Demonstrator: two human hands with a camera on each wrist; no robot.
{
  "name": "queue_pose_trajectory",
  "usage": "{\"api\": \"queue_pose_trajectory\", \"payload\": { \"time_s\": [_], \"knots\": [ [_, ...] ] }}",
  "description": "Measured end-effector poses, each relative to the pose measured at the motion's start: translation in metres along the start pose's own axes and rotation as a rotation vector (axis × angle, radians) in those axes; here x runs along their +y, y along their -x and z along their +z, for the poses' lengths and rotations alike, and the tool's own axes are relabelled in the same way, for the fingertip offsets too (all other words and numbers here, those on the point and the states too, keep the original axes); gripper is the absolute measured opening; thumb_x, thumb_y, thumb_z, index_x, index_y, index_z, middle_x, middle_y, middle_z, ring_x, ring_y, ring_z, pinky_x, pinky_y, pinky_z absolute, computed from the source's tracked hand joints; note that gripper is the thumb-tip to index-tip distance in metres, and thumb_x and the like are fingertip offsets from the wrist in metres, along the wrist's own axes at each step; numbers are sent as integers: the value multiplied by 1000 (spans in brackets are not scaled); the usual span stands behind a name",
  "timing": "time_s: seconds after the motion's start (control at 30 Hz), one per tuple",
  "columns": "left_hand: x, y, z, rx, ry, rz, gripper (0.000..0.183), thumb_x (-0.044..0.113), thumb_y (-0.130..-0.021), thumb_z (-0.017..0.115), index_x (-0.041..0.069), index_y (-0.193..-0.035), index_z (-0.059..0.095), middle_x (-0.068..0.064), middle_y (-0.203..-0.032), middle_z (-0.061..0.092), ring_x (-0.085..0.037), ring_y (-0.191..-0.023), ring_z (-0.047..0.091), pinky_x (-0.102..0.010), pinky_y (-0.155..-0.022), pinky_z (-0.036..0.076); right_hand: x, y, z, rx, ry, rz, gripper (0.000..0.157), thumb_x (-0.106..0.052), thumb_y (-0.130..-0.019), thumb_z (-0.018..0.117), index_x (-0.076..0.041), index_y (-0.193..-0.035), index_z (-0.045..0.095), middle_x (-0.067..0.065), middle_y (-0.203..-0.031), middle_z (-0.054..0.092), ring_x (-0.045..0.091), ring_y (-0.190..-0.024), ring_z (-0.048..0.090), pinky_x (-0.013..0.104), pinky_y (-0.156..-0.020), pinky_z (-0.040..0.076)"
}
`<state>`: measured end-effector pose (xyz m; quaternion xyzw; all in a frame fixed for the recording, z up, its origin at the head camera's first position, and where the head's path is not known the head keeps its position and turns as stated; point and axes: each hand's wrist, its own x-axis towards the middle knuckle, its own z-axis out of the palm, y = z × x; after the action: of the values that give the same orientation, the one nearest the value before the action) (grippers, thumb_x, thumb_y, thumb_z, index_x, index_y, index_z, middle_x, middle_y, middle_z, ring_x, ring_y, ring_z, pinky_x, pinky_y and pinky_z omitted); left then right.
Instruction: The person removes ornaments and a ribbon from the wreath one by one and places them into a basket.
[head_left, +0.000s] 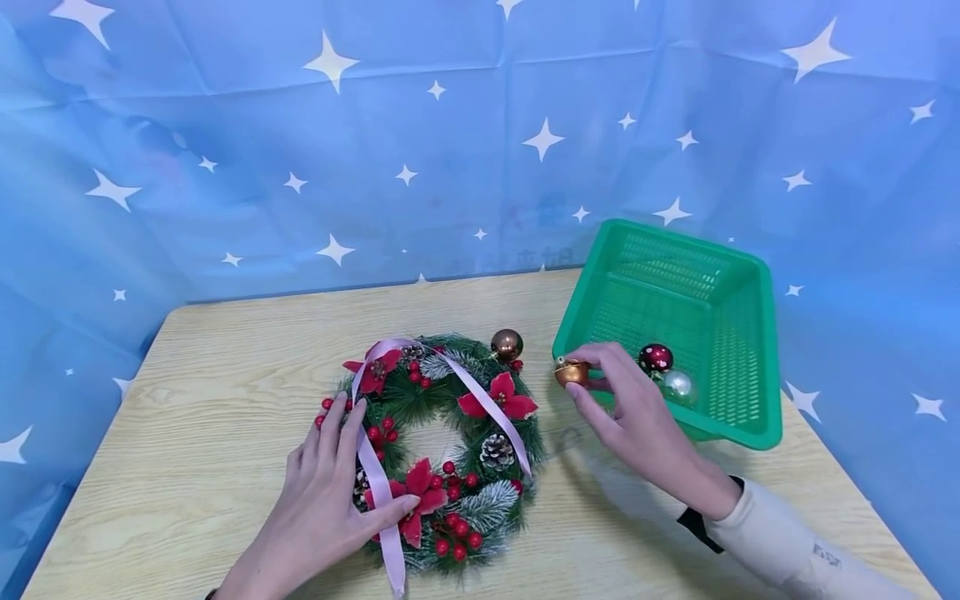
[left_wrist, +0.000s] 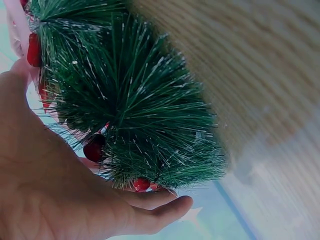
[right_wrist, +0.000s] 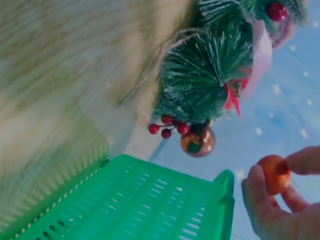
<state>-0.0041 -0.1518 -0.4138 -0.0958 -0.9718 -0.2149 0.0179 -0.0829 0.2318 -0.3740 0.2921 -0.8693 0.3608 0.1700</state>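
A green wreath (head_left: 487, 504) with red flowers, berries, pinecones and a pink ribbon (head_left: 483, 398) lies on the table. Spread over the wreath's left side is my left hand (head_left: 318, 492), its thumb by the lower red flower and its fingers at the outer edge. My right hand (head_left: 637, 417) pinches a copper-coloured bauble (head_left: 572, 372) by the near left edge of the green basket (head_left: 765, 358); the right wrist view shows the bauble (right_wrist: 274, 175) between thumb and fingers. A shiny brown bauble (head_left: 507, 344) sits at the wreath's upper right.
Inside the basket lie a dark red bauble with white dots (head_left: 656, 358) and a pearly white bauble (head_left: 679, 385). The basket stands at the right of the wooden table (head_left: 225, 400). Behind hangs a blue cloth with white stars (head_left: 450, 167).
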Motion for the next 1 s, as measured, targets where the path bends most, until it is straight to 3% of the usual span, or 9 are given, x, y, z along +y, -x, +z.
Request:
{"api": "queue_pose_trajectory", "payload": {
  "time_s": [0.67, 1.0],
  "knots": [
    [-1, -1, 0, -1, -13, 5, 130, 84, -85, 73, 7, -174, 18, -25, -177, 15, -64, -147, 31, -84, -108, 27, 25, -3, -28, 50, 10, 84, 36, 9, -98, 76, 2, -131, 65, 7, -124, 66, 21, -107, 69, 13, -87, 54],
    [-1, -2, -1, -19, -30, 2, 129, 86, -85, 69, 8, -174, 19, -28, -175, 18, -64, -146, 33, -85, -109, 27, 42, 1, -40, 15, 57, 131, 32, 4, -102, 73, 0, -133, 65, 8, -122, 65, 20, -103, 67, 11, -83, 53]
  ]
}}
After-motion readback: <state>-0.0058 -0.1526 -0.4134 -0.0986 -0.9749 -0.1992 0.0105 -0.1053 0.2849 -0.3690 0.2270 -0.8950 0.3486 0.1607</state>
